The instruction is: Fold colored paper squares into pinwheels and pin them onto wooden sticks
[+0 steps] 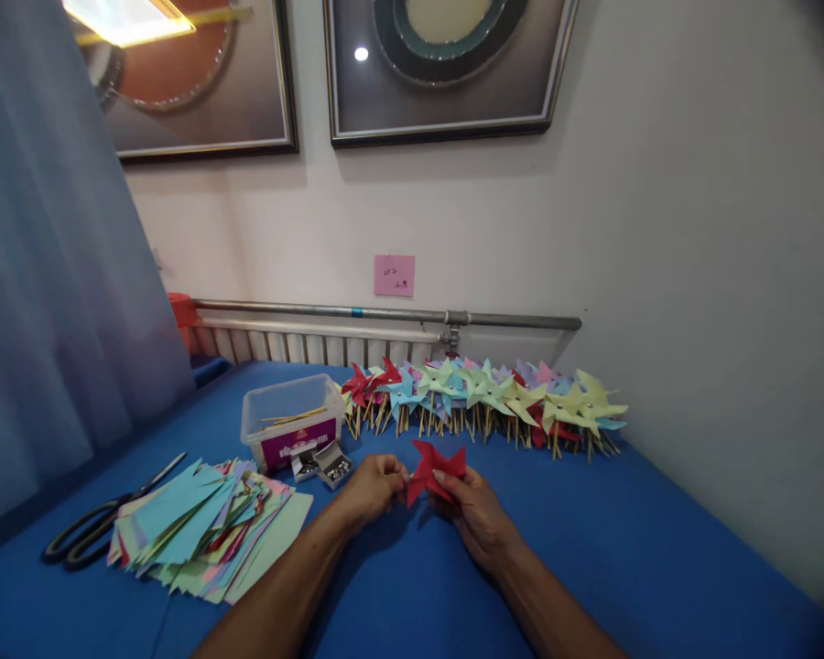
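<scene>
Both my hands hold a red paper pinwheel (pixel 437 470) just above the blue table (pixel 632 558). My left hand (pixel 374 487) pinches its left side with the fingertips. My right hand (pixel 471 511) grips its right side, thumb on the paper. Behind it, a long row of finished pinwheels (pixel 484 395) in red, blue, green, yellow and pink lies on wooden sticks near the wall.
A fanned stack of coloured paper squares (pixel 202 526) lies at the left, with black scissors (pixel 103 522) beside it. A clear plastic box (pixel 288 423) holding sticks and a small open box of pins (pixel 322 463) stand near my left hand. A curtain hangs at the left.
</scene>
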`<state>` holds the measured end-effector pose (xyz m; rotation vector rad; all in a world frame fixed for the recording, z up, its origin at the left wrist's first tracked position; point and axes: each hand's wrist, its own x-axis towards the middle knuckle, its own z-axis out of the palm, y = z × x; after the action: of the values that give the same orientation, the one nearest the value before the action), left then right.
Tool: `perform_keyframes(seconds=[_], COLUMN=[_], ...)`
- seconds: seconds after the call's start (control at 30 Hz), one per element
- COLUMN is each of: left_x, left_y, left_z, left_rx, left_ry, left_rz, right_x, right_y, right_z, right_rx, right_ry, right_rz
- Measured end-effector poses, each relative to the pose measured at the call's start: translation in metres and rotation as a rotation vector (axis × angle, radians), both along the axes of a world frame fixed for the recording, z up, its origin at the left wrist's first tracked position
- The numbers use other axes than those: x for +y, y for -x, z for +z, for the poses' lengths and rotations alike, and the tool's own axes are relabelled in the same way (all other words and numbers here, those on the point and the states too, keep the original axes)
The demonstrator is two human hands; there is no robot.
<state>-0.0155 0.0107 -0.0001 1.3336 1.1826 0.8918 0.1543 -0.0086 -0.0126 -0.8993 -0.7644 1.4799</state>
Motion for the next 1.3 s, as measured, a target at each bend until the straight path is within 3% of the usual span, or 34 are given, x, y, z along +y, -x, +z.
perform_keyframes(seconds=[0.23,0.47,0.77,1.03,1.3], left_x=[-0.002,-0.006,0.000,-0.001,0.001], left_y=[-0.006,-0.004,-0.002,-0.001,-0.001], left_z=[-0.005,0.002,-0.010,-0.006,-0.013], left_rx=[-0.009,-0.001,0.042,0.031,0.001], left_ry=[-0.029,-0.032,-0.116,-0.108,-0.132], left_rz=[-0.022,-0.012,-0.054,-0.047,-0.024], right_x=[0.003,0.002,0.002,0.003,0.003], right_y=[0.002,0.001,0.002,0.002,0.001], right_z=[-0.004,-0.006,-0.003,-0.005,-0.006], right_rx=[-0.066,-0.068,-0.046,-0.068,-0.041], right_ry=[0.006,-0.002,0.011,0.026,0.002], right_rz=[-0.050,-0.032,-0.031,-0.041,-0.009])
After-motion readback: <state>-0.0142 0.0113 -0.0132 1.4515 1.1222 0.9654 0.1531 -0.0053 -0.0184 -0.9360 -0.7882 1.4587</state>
